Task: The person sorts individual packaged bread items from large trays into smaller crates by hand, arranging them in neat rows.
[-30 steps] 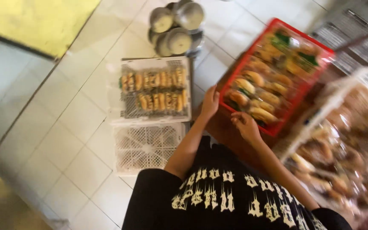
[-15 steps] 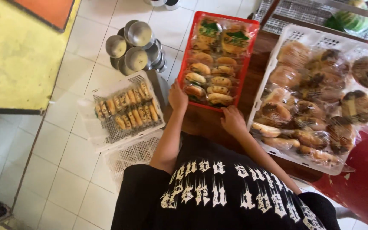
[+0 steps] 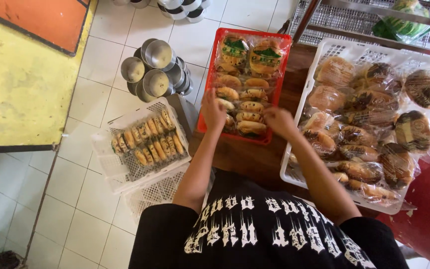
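Both my hands, left hand (image 3: 213, 110) and right hand (image 3: 278, 122), rest loosely open on wrapped buns (image 3: 242, 107) in the red tray (image 3: 206, 84); I should press gently.

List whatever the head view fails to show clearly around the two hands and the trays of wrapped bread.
- Left hand: seen from the back over the red plastic tray; its fingertips and any grip are hidden.
- Right hand: likewise hides what its fingers touch.
- White plastic crate of wrapped buns: its right side runs out of the frame edge.
- Stacked metal cups: too small to count.
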